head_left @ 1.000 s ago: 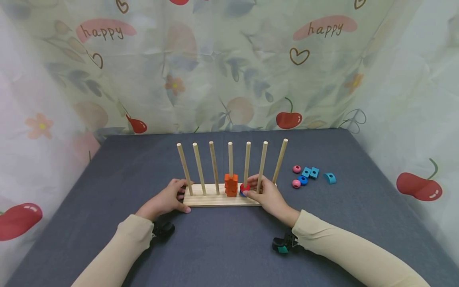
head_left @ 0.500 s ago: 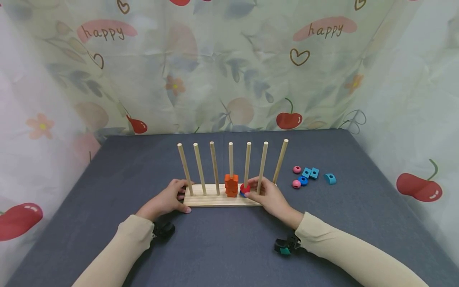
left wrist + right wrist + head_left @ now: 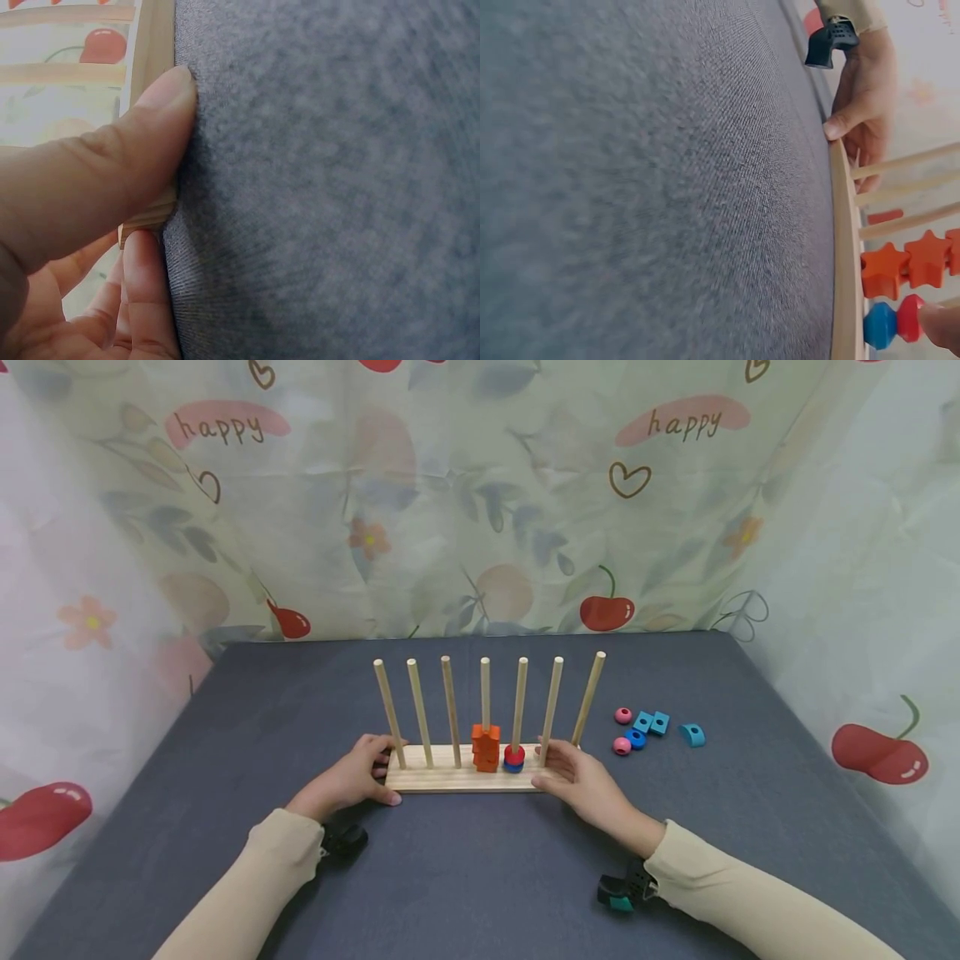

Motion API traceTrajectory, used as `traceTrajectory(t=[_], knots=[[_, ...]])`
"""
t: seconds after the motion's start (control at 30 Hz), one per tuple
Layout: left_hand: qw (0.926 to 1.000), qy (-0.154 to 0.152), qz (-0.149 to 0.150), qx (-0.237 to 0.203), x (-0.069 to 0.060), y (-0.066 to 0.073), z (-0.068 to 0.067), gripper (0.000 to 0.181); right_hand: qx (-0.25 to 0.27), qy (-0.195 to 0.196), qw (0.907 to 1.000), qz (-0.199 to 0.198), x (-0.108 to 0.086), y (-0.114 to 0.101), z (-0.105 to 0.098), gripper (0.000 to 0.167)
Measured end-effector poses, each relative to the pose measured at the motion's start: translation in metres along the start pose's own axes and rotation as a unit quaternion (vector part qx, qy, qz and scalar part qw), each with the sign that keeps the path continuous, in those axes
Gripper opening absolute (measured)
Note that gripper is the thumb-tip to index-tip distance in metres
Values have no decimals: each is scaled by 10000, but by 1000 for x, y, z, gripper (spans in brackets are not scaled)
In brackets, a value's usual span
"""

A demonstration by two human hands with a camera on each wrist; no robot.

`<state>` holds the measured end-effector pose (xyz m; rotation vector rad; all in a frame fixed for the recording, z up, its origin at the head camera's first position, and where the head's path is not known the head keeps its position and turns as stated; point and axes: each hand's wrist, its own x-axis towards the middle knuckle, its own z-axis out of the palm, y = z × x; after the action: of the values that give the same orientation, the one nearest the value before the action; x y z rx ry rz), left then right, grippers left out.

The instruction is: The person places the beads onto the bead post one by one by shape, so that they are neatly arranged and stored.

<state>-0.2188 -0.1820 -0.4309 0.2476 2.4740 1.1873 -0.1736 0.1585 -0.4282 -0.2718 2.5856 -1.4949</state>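
Note:
A wooden peg board (image 3: 442, 782) with a row of upright pegs stands on the table. My left hand (image 3: 348, 781) grips its left end; in the left wrist view the thumb (image 3: 154, 120) presses the front edge, with fingers at the end face. Orange star beads (image 3: 486, 749) are stacked on the middle peg. On the peg to their right, a red bead (image 3: 514, 754) sits over a blue bead (image 3: 513, 767). Beside these, my right hand (image 3: 588, 785) is over the board's right end, fingers loosely bent near the sixth peg, apart from the red bead in the head view.
Right of the board lie loose pieces: two pink beads (image 3: 622, 746), a round blue bead (image 3: 636, 739), two light blue square blocks (image 3: 659, 723) and a light blue arch-shaped block (image 3: 692, 735). A dark cloth (image 3: 465, 877) covers the table, with a printed curtain (image 3: 450, 527) behind.
My right hand has let go of the red bead and moved right, leaving it on its peg above the blue one. The left hand keeps its hold on the board.

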Motion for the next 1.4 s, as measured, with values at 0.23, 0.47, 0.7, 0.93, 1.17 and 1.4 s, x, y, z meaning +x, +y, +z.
traceTrajectory(t=[0.23,0.47,0.7,0.93,1.17,1.4], knots=[[10000,-17,5,-39,0,-2,-1,82,-57,-325,9995,-11,-14,2,-18,52],[10000,-1,14,-4,-2,-1,0,83,-269,-300,9992,37,-20,9,-47,37],[10000,-23,-4,-45,-2,-1,-1,83,-636,363,9972,173,-16,14,-82,35],[10000,-68,-28,20,-3,2,0,83,-1025,1060,9878,502,-9,27,-111,39],[10000,-27,-22,78,-2,2,0,83,-1426,1032,9810,814,-3,45,-121,41],[9998,17,-76,164,-1,1,1,82,-1731,1039,9772,662,3,58,-118,38]])
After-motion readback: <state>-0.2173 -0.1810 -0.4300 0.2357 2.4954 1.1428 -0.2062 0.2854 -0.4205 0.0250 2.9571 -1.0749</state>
